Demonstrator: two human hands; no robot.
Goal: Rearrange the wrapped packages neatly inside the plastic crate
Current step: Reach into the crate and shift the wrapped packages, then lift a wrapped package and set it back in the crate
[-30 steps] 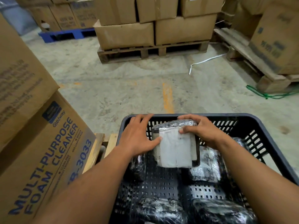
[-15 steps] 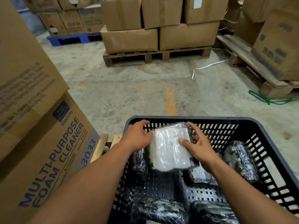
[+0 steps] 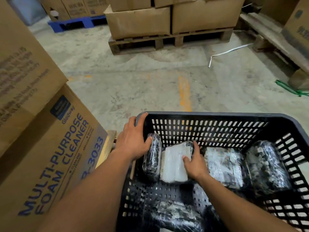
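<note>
I look down into a black plastic crate (image 3: 217, 118) with slotted walls, standing on a concrete floor (image 3: 142, 84). My left hand (image 3: 133, 139) lies over the crate's far left corner, fingers spread and loose around the rim, the thumb touching the top of a dark wrapped package (image 3: 151, 158) that stands on edge just inside that wall. This grip is apart, clamped on nothing that I can see.

My right hand (image 3: 194, 163) presses down on a white wrapped package (image 3: 173, 166), palm flat on its right half, fingers reaching over its far right corner. The grip is not closed around it; the fingers lie spread against the wrap. This white package sits directly right of the dark one, the two touching side by side along the crate's far wall.

To the right of my right hand lies a grey mottled package (image 3: 225, 166), and beyond it, near the right wall, another dark mottled package (image 3: 265, 166). All four form a row. Nearer to me than both hands, more wrapped packages (image 3: 177, 215) lie blurred on the crate bottom.

Left of my left arm stands a cardboard box (image 3: 55, 148) printed "MULTI-PURPOSE FOAM CLEANER". Far ahead, stacked cartons (image 3: 170, 17) rest on a wooden pallet (image 3: 167, 41).
</note>
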